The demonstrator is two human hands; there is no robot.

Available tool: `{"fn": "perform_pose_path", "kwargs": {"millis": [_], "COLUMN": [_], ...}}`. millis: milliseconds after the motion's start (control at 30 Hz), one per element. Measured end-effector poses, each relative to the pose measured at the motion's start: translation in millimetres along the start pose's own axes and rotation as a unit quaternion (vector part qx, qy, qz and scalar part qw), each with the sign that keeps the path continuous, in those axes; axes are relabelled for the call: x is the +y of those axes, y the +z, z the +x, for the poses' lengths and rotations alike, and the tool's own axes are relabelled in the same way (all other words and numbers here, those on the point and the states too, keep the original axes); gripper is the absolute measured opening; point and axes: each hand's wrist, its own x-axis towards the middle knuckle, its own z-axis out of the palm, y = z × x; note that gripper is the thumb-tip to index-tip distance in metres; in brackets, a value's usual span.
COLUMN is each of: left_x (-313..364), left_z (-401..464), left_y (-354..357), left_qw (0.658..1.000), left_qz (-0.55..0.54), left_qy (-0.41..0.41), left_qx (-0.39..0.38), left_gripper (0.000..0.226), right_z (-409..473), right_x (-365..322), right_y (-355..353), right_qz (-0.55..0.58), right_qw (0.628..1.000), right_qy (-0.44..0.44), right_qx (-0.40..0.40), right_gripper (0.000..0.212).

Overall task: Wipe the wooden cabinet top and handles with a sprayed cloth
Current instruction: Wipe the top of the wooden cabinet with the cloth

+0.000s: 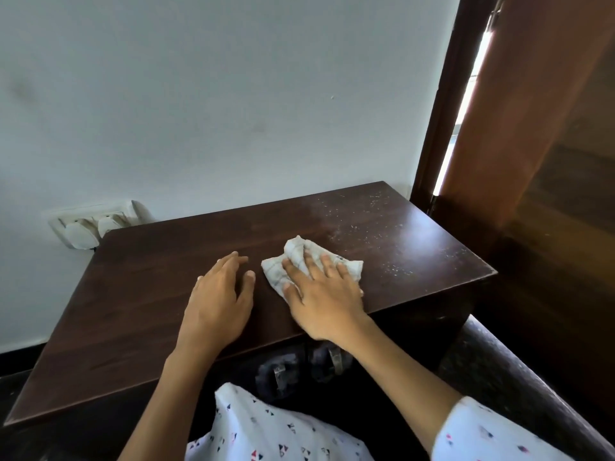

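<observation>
The dark wooden cabinet top (139, 294) fills the middle of the view. A crumpled white cloth (296, 257) lies on it right of centre. My right hand (319, 294) presses flat on the cloth with straight, spread fingers. My left hand (219, 294) rests flat on the bare wood just left of the cloth, fingers relaxed. Pale dust specks (382, 224) cover the far right part of the top. Below the front edge, two metal handles (334, 357) show in shadow between my arms.
A white wall stands behind the cabinet, with a switch and socket plate (90, 224) at its left rear corner. A brown wooden door (532, 128) and its dark frame rise at the right. A dark speckled ledge (519, 371) runs at lower right.
</observation>
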Motion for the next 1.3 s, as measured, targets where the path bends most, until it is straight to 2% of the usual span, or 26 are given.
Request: {"fn": "perform_pose_path", "kwargs": {"millis": [100,167,233,300,400,467,600,667,767,833,900,1000,1067,1167,1300], "left_x": [4.4,3.2,0.5,-0.2,4.9,11.7,24.6,24.0,35.6,49.2,64.7,82.6,87.9,88.5,83.2], "left_z": [-1.2,-0.6,1.9,3.9,5.8,6.9,5.7,7.1,1.7,-7.2,-15.2,-24.4,-26.6,-23.2,-16.2], "left_y": [4.4,5.8,5.7,4.9,7.9,10.1,10.9,7.7,2.9,-1.8,-6.0,-7.1,-4.8,0.2,3.1], "left_qw": [1.0,0.999,0.999,1.0,1.0,0.999,0.999,0.999,0.998,0.998,0.996,0.996,0.996,0.996,0.995], "left_qz": [-0.02,-0.021,-0.015,-0.009,0.0,0.006,0.02,0.032,0.046,0.061,0.08,0.088,0.08,0.085,0.093], "left_qy": [0.022,0.03,0.031,0.023,0.022,0.029,0.024,0.011,-0.003,-0.003,0.0,0.014,0.013,0.01,0.014], "left_qx": [-0.006,-0.008,-0.002,0.003,-0.006,-0.018,-0.031,-0.034,-0.032,-0.032,-0.031,-0.02,-0.023,-0.038,-0.043], "left_gripper": [0.037,0.037,0.036,0.036,0.036,0.037,0.036,0.036,0.035,0.036,0.037,0.038,0.038,0.039,0.039], "right_z": [-22.2,-45.8,-50.8,-31.8,7.6,14.5,-37.2,-50.5,-34.6,-10.2,4.8,-9.7,-34.2,-43.3,12.5], "right_x": [0.6,15.8,38.5,55.5,51.4,35.6,31.5,48.9,75.5,74.8,61.9,47.9,49.7,67.1,80.3], "right_y": [-1.3,-10.4,-21.0,-26.9,-20.9,-13.5,-15.8,-19.9,-26.6,-26.3,-23.9,-23.7,-23.4,-26.5,-30.2], "right_qz": [-0.015,-0.015,-0.038,-0.057,-0.049,-0.028,-0.023,-0.036,-0.049,-0.041,-0.047,-0.033,-0.022,-0.03,-0.038], "right_qw": [0.995,0.992,0.995,0.997,0.995,0.996,0.998,0.998,0.996,0.993,0.993,0.998,0.996,0.999,0.994], "right_qy": [-0.095,-0.128,-0.091,-0.006,0.075,0.071,-0.059,-0.036,0.066,0.102,0.08,-0.031,-0.071,-0.02,0.091], "right_qx": [0.022,0.015,-0.011,-0.044,-0.042,-0.046,-0.023,-0.025,-0.028,-0.047,-0.067,-0.053,-0.04,-0.026,-0.044], "right_gripper": [0.065,0.065,0.067,0.061,0.06,0.064,0.085,0.089,0.067,0.059,0.057,0.054,0.052,0.053,0.054]}}
